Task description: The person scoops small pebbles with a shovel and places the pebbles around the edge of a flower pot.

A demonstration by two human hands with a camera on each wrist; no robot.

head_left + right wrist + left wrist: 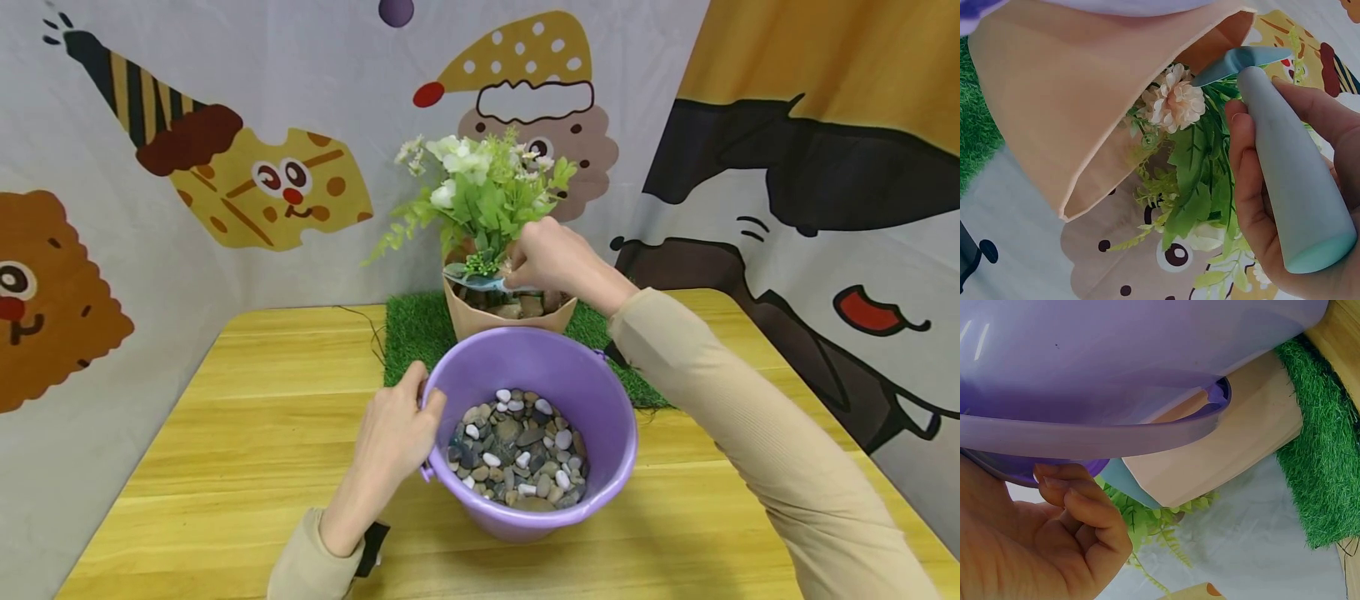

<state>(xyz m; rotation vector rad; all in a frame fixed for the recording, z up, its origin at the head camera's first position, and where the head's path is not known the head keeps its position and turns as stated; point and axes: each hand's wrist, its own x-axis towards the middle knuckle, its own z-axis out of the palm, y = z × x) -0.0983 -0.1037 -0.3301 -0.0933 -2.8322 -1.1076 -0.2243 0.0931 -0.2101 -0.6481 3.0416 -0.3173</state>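
Note:
A purple bucket (528, 342) with grey, brown and white pebbles (517, 450) in its bottom stands on the table. My left hand (393, 429) grips its left rim, fingertips at the edge; the bucket's handle hangs down along the outside in the left wrist view. Behind the bucket, my right hand (551, 254) holds a small trowel (1300, 181) by its pale blue-grey handle. The trowel's blade is over the mouth of a tan planter (510, 323). Larger stones (525, 307) lie inside the planter, and white and green flowers (480, 179) rise from it.
A green turf mat (412, 333) lies under the planter on the wooden table (277, 417). Close behind the flowers hangs a cartoon-printed cloth (300, 67), which also runs along both sides. A thin dark cord (371, 325) lies by the mat's left edge.

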